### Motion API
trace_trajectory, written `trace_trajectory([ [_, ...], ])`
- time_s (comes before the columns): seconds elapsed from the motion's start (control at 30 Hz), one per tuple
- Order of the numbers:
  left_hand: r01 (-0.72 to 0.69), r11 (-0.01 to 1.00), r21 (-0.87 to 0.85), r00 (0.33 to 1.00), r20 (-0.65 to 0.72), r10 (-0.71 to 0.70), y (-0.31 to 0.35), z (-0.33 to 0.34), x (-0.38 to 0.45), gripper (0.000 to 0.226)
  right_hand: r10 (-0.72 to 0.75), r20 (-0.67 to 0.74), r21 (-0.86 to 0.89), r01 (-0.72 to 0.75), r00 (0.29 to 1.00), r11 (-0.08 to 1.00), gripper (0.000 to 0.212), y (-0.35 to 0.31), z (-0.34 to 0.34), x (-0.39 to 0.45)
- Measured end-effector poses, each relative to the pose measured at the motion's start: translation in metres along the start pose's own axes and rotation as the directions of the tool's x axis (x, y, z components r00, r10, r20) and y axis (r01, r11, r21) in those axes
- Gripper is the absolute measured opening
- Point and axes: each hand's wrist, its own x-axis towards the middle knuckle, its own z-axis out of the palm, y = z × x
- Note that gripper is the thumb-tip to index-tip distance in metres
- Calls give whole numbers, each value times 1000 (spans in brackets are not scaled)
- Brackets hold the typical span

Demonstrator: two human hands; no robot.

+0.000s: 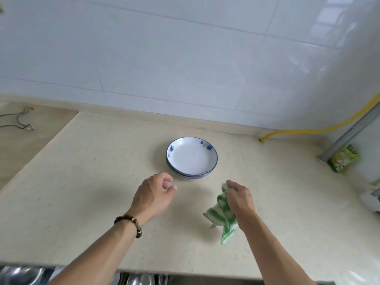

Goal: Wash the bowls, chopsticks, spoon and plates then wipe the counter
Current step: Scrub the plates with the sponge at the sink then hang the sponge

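A stack of plates [191, 158] sits mid-bench [82, 192]; the left hand [153, 197] hovers just before it, grip loosely open, seemingly empty; the right hand [240, 199] grips a green-and-white cloth [223, 212] above the bench.

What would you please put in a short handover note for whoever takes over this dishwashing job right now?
Left hand: empty, fingers loosely curled, just short of the stacked plates.
Right hand: gripping the green-and-white cloth above the counter.
Plates: stacked near the wall; the top one looks clean.
Bowls, chopsticks and spoon: not in view.
Done: plates appear washed.
Left: wipe the counter, probably lifting the plates to reach under them.
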Motion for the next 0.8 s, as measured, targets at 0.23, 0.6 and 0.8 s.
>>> trace_trajectory([
  [0.23,236,970,-55,959,-146,-242,29,44,89,47,-60,153,-256,99,986,962,36,-33,9,141],
  [0.6,486,874,28,843,-279,-460,41,59,130,17,-83,292,-472,219,953,854,37,-43,31,195],
  [0.8,489,871,-34,831,-286,-478,45,60,129,10,-91,317,-358,208,944,910,24,-42,22,200],
])
